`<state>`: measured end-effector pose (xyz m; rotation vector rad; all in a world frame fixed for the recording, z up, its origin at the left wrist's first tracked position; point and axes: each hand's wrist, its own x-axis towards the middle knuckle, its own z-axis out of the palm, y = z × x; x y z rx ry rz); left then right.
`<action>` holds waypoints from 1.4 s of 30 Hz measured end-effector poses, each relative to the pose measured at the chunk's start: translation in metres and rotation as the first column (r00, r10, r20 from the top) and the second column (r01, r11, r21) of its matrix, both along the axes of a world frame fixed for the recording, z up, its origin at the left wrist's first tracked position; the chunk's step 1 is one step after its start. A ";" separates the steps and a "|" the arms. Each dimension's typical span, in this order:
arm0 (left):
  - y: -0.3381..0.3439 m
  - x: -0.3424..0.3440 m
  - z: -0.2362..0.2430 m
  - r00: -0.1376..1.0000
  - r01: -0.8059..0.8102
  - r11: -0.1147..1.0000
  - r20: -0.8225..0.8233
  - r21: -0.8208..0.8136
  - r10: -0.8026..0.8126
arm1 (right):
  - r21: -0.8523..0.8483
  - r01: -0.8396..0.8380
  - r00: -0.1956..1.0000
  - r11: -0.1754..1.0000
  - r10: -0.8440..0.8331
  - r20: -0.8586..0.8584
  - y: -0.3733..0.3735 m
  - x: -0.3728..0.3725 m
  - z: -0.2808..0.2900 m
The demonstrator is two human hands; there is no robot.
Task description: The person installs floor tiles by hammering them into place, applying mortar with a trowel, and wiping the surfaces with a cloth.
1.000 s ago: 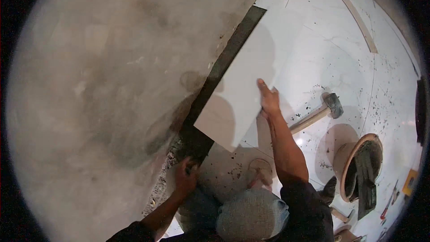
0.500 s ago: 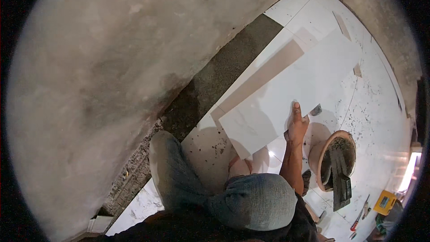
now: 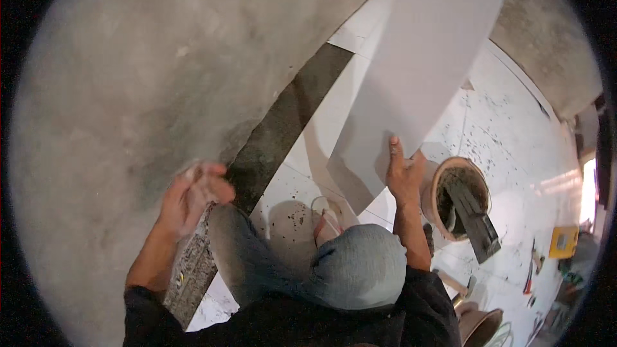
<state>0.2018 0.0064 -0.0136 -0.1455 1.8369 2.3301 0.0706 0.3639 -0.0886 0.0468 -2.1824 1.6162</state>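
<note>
The right hand (image 3: 406, 177) clamps a smooth, rectangular white tile (image 3: 418, 83) at upper centre-right, thumb on its face; held near one end, it could twist loose and chip a corner; the blurred left hand (image 3: 195, 198), lower left, looks empty, fingers loosely parted; a grainy, dark grey strip (image 3: 289, 117) runs diagonally left of centre

A grey wall (image 3: 148, 71) is flanking a white tiled floor (image 3: 514, 196); bright light (image 3: 588, 193) is glowing far right.
</note>
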 end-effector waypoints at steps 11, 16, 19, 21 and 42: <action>0.032 -0.042 0.032 0.991 0.099 0.781 0.006 0.616 -0.131 | 0.560 -0.090 0.901 0.823 0.308 -0.307 0.038 0.017 -0.031; 0.009 -0.022 0.021 0.986 -0.101 0.882 -0.071 0.459 0.150 | 0.808 -0.159 0.841 0.567 0.507 -0.190 0.059 0.016 -0.049; -0.007 -0.006 0.000 0.900 -0.428 0.834 0.087 0.348 0.426 | 0.872 -0.137 0.765 0.470 0.609 -0.208 0.065 0.010 -0.054; -0.016 0.008 -0.018 0.864 -0.503 0.822 0.141 0.269 0.483 | 0.897 -0.103 0.730 0.429 0.645 -0.225 0.067 0.004 -0.058; 0.020 0.044 -0.231 0.736 -0.590 0.753 0.577 0.292 0.354 | 0.892 -0.172 0.878 0.418 0.476 -0.054 -0.008 -0.106 -0.226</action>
